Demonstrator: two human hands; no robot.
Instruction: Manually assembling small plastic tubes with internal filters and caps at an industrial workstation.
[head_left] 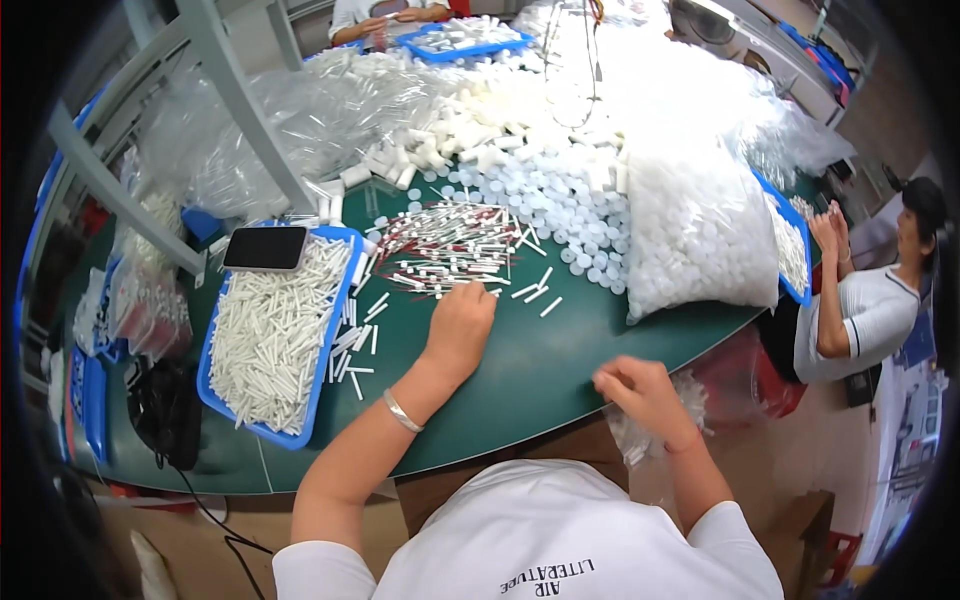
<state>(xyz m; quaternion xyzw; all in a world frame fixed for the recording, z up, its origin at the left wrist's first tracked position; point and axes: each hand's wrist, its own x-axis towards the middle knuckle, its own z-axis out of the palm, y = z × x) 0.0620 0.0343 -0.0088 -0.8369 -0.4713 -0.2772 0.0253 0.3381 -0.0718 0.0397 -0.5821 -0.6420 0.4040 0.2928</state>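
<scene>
My left hand [461,322] rests at the near edge of a heap of small white sticks with red thin parts [450,245], its fingers bent down and closed at the pile. What they pinch, if anything, is too small to make out. Over the table's front edge, my right hand [638,388] is held with thumb and fingers together; any thing in it cannot be made out. Below that hand hangs a clear plastic bag [632,440] with small pale pieces in it. A few loose white sticks [537,287] lie right of the heap.
A blue tray [352,270] full of white sticks, with a phone [266,248] on top, stands left. Translucent round caps [560,215] spread behind the heap. A large bag of white pieces [700,240] sits right. Metal posts [245,100] rise at left. Co-workers sit opposite and right.
</scene>
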